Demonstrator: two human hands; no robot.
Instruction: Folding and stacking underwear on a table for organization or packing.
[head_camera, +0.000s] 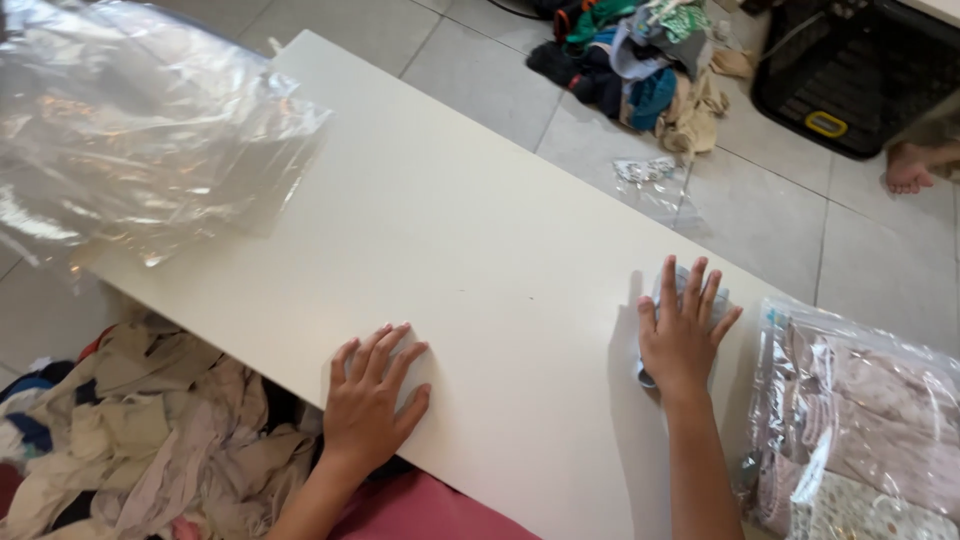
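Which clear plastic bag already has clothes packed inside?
The bag at the table's right end, beside the right hand; the left bag and floor bag look empty.

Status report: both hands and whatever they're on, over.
Left hand flat on white table, empty. Right hand pressing a small pale folded cloth on the table. Clear bags far left, packed bag right; nothing between the hands.

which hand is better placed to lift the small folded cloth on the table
Right. The right hand already lies flat on the folded cloth, near the bagged clothes. The left hand rests on bare table, well apart from it.
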